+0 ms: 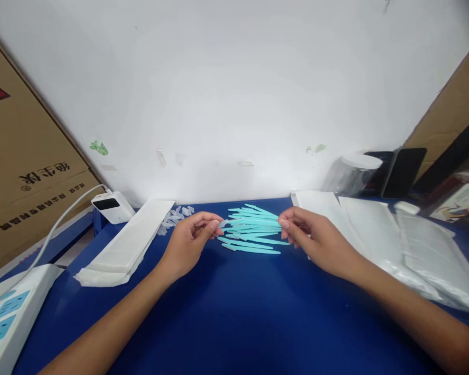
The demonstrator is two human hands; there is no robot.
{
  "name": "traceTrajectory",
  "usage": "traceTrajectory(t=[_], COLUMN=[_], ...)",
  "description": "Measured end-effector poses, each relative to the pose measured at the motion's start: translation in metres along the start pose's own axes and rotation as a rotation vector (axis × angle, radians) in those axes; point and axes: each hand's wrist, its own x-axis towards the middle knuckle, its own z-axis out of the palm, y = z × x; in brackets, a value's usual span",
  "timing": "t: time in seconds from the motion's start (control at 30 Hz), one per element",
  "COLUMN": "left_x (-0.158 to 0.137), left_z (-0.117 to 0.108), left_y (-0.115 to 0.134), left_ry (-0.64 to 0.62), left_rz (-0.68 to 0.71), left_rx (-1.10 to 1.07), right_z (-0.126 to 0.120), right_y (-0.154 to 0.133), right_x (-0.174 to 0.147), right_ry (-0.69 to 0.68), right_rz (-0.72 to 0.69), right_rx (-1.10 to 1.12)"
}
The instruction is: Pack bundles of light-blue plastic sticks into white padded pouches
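Note:
Several turquoise eyebrow razors [254, 249] lie in a loose, fanned pile on the blue table. Over that pile, my right hand [305, 229] pinches one razor by its handle end, the blade end pointing left. My left hand [195, 237] is closed, with thumb and forefinger on a small translucent cap [223, 223] at the held razor's blade end. Whether the cap is fully on the blade I cannot tell. More translucent caps [172, 217] are heaped behind my left hand.
A stack of white paper-like sleeves [128, 245] lies at left, near a white device with a cable [112, 207] and a power strip [19, 312]. Clear plastic packets [379, 234] lie at right. Behind them stand a lidded jar [354, 174] and a dark phone [404, 172].

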Motion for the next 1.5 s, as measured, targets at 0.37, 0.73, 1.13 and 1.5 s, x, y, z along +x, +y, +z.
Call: traceTrajectory(t=[0.37, 0.73, 1.13, 1.5], left_x=[-0.01, 0.013, 0.032, 0.033], left_z=[0.005, -0.067, -0.145, -0.115], left_y=[0.012, 0.003, -0.045, -0.04], left_ry=[-0.13, -0.06, -0.132, -0.053], left_rz=[0.004, 0.239, 0.009, 0.103], left_rx=[0.058, 0.901, 1.063, 0.917], right_z=[0.005, 0.027, 0.021, 0.017], right_y=[-0.005, 0.001, -0.002, 0.003], right_x=[-0.005, -0.009, -0.009, -0.011], right_ry=[-0.159, -0.27, -0.352, -0.366], right_rz=[-0.021, -0.029, -0.047, -0.044], right_rx=[0.031, -0.387, -0.527, -0.387])
